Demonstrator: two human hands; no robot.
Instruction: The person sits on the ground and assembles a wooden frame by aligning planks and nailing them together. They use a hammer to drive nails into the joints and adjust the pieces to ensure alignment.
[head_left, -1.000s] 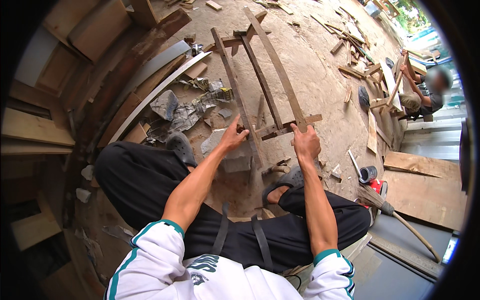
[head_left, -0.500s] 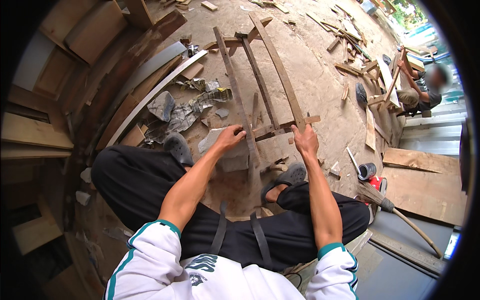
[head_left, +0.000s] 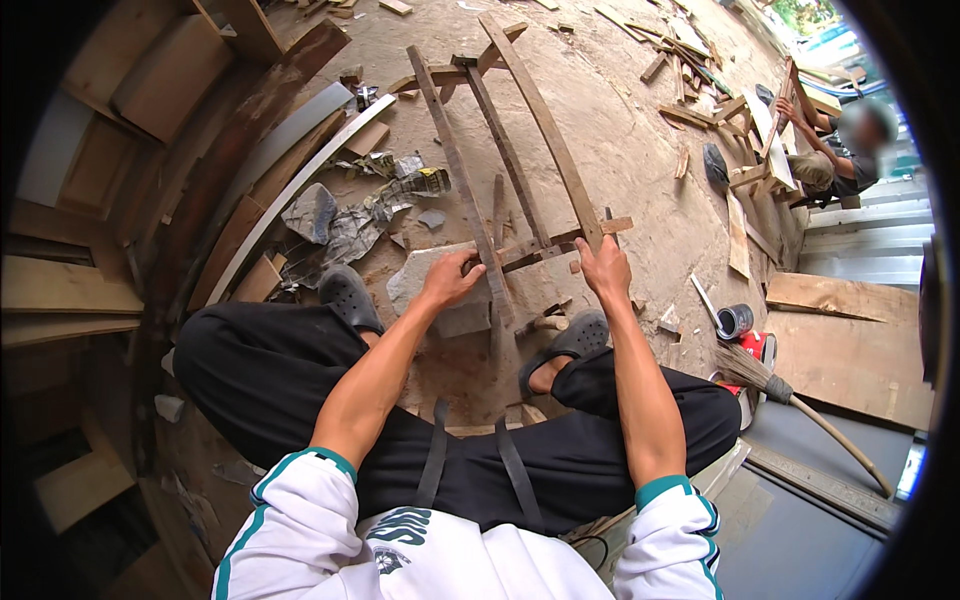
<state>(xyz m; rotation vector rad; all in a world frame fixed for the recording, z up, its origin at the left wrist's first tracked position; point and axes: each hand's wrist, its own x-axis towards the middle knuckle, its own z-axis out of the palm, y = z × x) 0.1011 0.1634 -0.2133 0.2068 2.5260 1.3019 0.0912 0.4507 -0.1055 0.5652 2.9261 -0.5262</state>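
Observation:
A wooden frame (head_left: 553,130) of long rails joined by crosspieces stretches away from me over the ground. Its left rail (head_left: 455,150) and curved right rail flank a narrow dark middle bar (head_left: 505,150) with a dark block at its far end. My left hand (head_left: 452,278) has its fingers curled against the near part of the left rail. At the near end of the right rail, my right hand (head_left: 604,270) is closed around the wood, thumb on top. A short crosspiece (head_left: 540,252) runs between the hands, its right end sticking out past the rail.
A pale stone block (head_left: 432,280) lies beside my left hand. Crumpled paper (head_left: 360,228) and boards are at the left; wood scraps (head_left: 690,60) litter the far right. A broom (head_left: 775,387) and an open can (head_left: 735,320) stand near my right knee. Another person (head_left: 835,150) sits at far right.
The whole view has shifted slightly, so the frame sits a little farther left. Both hands keep their places on the rails. A thin dark tip now shows beside the right rail's near end.

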